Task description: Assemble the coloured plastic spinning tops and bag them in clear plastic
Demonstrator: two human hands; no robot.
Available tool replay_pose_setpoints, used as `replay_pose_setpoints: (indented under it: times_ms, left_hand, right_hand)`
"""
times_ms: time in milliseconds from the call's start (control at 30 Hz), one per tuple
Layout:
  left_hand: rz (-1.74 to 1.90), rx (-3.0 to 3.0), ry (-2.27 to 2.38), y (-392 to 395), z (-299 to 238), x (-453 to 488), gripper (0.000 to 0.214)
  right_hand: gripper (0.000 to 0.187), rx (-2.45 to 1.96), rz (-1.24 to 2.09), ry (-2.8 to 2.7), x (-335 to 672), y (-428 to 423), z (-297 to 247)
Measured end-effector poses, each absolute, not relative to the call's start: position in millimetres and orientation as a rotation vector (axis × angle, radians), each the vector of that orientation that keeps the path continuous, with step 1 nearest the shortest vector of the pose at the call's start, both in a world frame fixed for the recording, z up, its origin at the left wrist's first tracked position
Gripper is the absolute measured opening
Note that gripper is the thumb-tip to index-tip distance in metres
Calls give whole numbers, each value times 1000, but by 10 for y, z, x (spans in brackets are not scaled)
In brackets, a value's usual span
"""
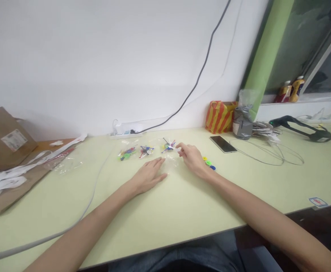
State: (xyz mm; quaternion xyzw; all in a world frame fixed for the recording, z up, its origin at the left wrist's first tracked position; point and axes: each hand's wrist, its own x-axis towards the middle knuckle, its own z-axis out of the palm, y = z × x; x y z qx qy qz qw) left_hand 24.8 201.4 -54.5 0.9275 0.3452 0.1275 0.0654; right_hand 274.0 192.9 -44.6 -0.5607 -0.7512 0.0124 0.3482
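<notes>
My left hand (148, 175) lies palm down with its fingers stretched out, at the lower left edge of a clear plastic bag (171, 162). Small coloured plastic pieces (169, 145), blue, red and yellow, show at the far end of this bag. Beside them, my right hand (193, 158) has its fingers bent, thumb and index at the bag's right edge. Two more clear bags sit to the left, one with blue and red pieces (146, 151), the other with green and red ones (128, 153). Yellow, green and blue round pieces (209, 163) lie just right of my right wrist.
A phone (223, 144) and a coiled thin cable (270, 153) lie to the right. Behind them stand a red-and-yellow striped bag (219, 116) and a grey package (242, 122). Brown paper (17, 189) covers the left side. A power strip (127, 130) is against the wall.
</notes>
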Motion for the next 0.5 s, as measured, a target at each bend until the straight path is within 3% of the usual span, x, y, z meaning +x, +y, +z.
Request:
replay_pose_setpoints:
  times_ms: [100,233,400,500]
  left_hand:
    - [225,2850,934,1961,-488,253,57]
    - [269,2859,911,1863,-402,300,47]
    - [290,2770,1006,1862,-469,328,80]
    - [291,2774,973,1894,-506,313,86]
  right_hand:
    - [26,-1503,-37,-2061,2769,1960,-456]
    - [34,-1536,-158,-2173,2770,1956,-441]
    - [37,-1563,-285,-2303,2752,1865,-343]
    - [36,-1548,-312,-2363,2733,1816,-307]
